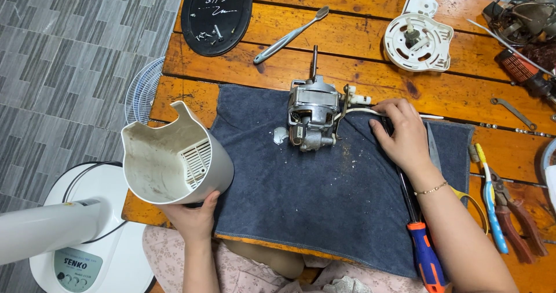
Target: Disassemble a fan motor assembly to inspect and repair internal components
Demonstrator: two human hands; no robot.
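Observation:
My left hand grips a white plastic motor housing from below, its open side toward me and a vent grille inside. It hovers over the table's left front corner. A metal fan motor with its shaft pointing away lies on a dark blue cloth. My right hand rests on the cloth just right of the motor, fingers on the white cable and a small dark part by it.
The wooden table carries a black oval plate, a toothbrush, a white round fan part, a screwdriver with orange-blue handle, pliers and a wrench. A fan base and grille are on the floor at left.

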